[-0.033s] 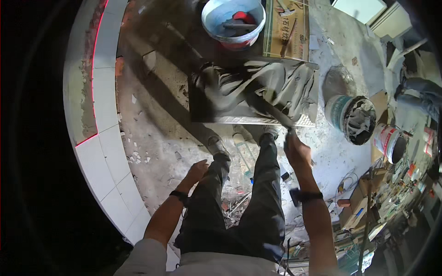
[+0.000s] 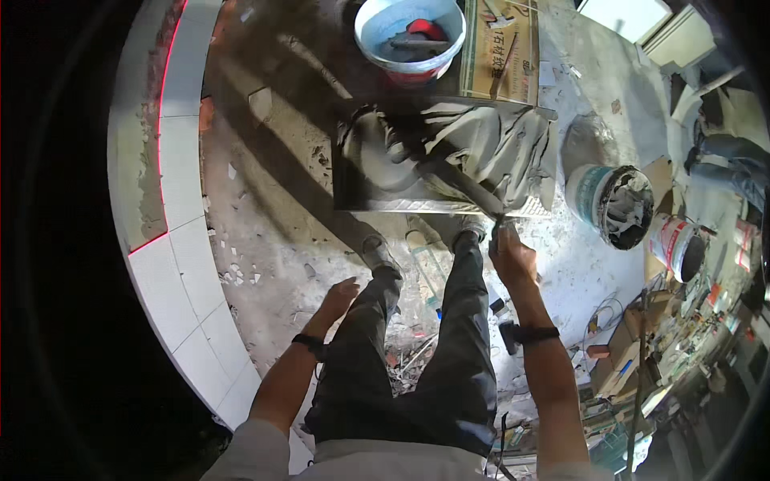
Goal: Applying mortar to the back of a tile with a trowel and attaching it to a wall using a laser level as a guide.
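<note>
A: Status of the trowel (image 2: 461, 186)?

B: It is gripped by the right hand (image 2: 510, 255) at the handle end, fingers closed around it. The blade is laid across the tile (image 2: 445, 156), which is lying flat on the floor and smeared with grey adhesive.

A: Handling?

B: The trowel is judged stiff and light, and best held by the handle, since the blade is coated. The adhesive looks wet and heavy, likely slippery. The tile is judged rigid and brittle, so it should be lifted by its edges.

A: Left hand (image 2: 337, 295)?

B: Nothing is held. The fingers are loosely open, and it is hung below the tile's near-left corner, beside the left knee.

A: Packaging around the tile?

B: A flat tan carton (image 2: 499, 44) with dark print is seen just beyond the tile's far edge. A pale blue tub (image 2: 410, 32) with a red item inside is placed left of that carton. A white-and-teal bucket (image 2: 609, 200) of adhesive stands right of the tile, and a red-and-white bucket (image 2: 675, 244) further right.
</note>
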Tool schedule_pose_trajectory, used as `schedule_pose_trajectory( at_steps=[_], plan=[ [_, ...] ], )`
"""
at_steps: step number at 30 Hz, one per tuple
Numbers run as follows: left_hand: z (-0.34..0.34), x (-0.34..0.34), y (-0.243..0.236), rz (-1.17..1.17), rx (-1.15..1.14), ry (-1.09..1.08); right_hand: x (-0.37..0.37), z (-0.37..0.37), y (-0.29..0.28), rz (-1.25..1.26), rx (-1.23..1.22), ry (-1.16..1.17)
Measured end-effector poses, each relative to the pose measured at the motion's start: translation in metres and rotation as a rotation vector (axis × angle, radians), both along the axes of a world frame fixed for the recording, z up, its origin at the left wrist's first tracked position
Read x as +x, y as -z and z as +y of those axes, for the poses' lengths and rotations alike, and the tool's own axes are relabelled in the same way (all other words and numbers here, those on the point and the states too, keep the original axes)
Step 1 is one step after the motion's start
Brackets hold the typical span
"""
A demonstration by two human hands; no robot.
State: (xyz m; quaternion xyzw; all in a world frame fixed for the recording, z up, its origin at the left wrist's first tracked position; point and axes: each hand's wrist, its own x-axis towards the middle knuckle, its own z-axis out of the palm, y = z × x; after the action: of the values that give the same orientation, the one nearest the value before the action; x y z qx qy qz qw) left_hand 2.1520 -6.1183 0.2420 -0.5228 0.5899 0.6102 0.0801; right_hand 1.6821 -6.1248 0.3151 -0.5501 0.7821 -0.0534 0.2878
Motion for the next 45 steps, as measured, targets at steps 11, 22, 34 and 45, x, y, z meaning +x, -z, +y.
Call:
schedule_pose_trajectory(
  at_steps=[11,22,34,45],
  plan=[
    [0.121,0.272,0.003,-0.261,-0.039,-0.217,0.191,-0.014,0.033,-1.677,0.103,0.917],
    [0.124,0.174,-0.021,-0.077,0.309,-0.599,0.223,-0.037,0.039,0.059,0.238,-0.085],
    [0.119,0.164,0.001,-0.001,0.358,-0.609,0.271,-0.082,0.090,-1.406,-0.016,0.997],
    [0.110,0.159,-0.004,-0.078,0.396,-0.590,0.118,-0.109,0.066,0.412,-0.149,-0.241]
  ],
)
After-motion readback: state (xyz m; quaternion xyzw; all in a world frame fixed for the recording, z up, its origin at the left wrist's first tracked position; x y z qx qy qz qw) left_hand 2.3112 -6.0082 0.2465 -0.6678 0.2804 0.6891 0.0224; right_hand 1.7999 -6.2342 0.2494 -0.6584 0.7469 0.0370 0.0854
